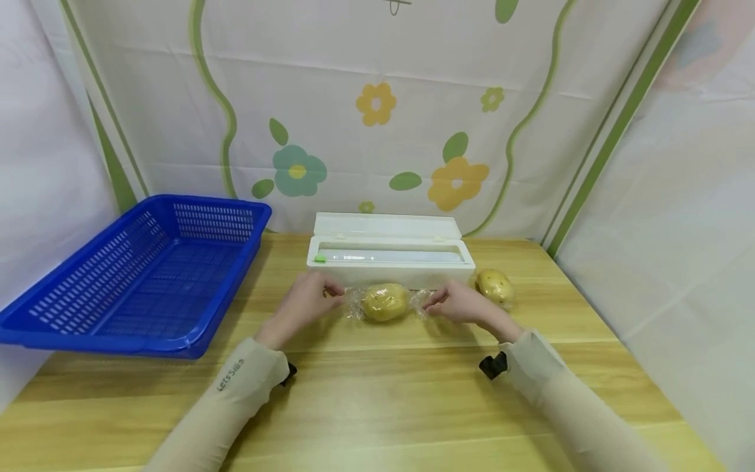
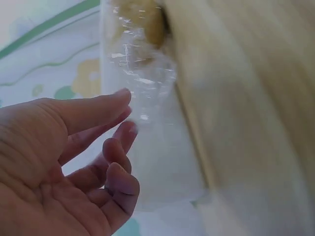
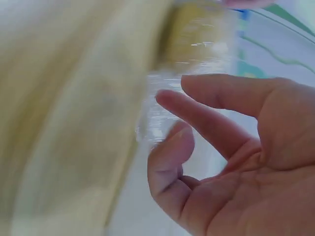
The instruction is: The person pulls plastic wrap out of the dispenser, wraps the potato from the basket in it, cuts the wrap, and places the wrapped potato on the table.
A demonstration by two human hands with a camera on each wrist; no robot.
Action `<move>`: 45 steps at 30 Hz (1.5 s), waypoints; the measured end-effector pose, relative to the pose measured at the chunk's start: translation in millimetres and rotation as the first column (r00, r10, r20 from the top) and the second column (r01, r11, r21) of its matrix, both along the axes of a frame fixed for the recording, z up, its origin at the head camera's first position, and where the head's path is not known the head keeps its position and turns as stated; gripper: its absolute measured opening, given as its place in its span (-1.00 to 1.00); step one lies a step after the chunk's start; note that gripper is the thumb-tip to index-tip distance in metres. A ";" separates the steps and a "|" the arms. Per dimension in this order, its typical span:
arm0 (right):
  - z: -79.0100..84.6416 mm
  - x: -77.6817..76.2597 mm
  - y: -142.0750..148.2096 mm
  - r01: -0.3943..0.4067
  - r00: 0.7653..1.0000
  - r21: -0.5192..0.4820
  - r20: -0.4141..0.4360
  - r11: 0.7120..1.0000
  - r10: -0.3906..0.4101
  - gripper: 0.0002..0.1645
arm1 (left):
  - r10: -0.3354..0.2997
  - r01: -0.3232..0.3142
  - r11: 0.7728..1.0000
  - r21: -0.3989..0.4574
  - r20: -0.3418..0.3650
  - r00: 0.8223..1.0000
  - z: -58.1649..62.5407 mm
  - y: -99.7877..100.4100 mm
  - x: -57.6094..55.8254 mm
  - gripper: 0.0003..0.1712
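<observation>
A potato (image 1: 386,302) wrapped in clear cling film lies on the table in front of a long white cling film box. The loose film flares out at both its ends. My left hand (image 1: 309,298) is at the left film end (image 2: 147,81), thumb and forefinger close together, other fingers loosely bent. Opposite it, my right hand (image 1: 463,305) is at the right film end (image 3: 160,115), with a gap between thumb and forefinger. Neither hand shows film clearly pinched. Behind the potato, the box (image 1: 389,274) has its lid raised, a film roll inside and a green slider (image 1: 320,259).
A second potato (image 1: 495,286), shiny as if film-covered, lies right of the box. At the left stands a large blue plastic basket (image 1: 194,341). The wood-grain table (image 1: 377,406) meets a floral curtain (image 1: 354,59) at the back.
</observation>
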State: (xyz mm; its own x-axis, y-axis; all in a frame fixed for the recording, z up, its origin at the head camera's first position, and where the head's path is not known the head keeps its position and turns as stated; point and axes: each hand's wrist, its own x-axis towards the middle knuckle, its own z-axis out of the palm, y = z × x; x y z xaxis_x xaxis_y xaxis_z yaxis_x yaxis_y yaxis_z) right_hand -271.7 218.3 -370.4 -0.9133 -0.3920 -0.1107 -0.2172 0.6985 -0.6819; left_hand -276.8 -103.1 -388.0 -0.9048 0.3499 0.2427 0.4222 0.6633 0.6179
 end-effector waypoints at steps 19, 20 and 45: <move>-10.4 -20.3 -37.5 -0.140 0.943 -0.226 -0.328 0.964 0.060 -0.78 | -0.087 0.089 0.995 0.040 -0.055 0.995 10.5 47.0 18.9 -0.72; -12.1 -20.5 -39.3 -0.135 0.943 -0.222 -0.329 0.966 0.056 -0.78 | -0.076 0.078 0.997 0.030 -0.056 0.996 9.3 48.1 19.5 -0.73; -17.4 -7.3 -33.7 -0.239 0.951 -0.081 -0.222 0.968 0.217 -0.50 | -0.129 0.123 0.990 -0.063 -0.108 0.986 0.0 46.4 19.4 -0.66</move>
